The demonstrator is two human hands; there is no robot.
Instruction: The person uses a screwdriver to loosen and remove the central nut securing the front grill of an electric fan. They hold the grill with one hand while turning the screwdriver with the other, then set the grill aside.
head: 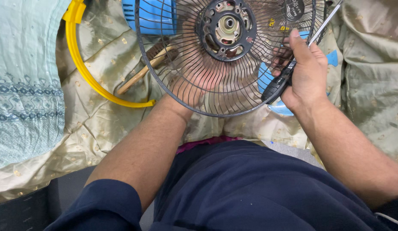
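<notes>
Yellow ring point(85, 68) lies far left on the gold cloth point(100, 124). Left hand point(194, 85) sits under the wire fan guard point(186, 81), palm against it; grip unclear through the wires. Guard faces up, motor hub point(228, 25) at centre. Right hand point(308, 72) is closed around a screwdriver point(278, 85), shaft running diagonally, tip pointing up-right, black handle down-left.

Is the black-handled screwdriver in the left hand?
No, the right hand grips the black-handled screwdriver, while the left hand sits behind the round wire fan guard.
</notes>
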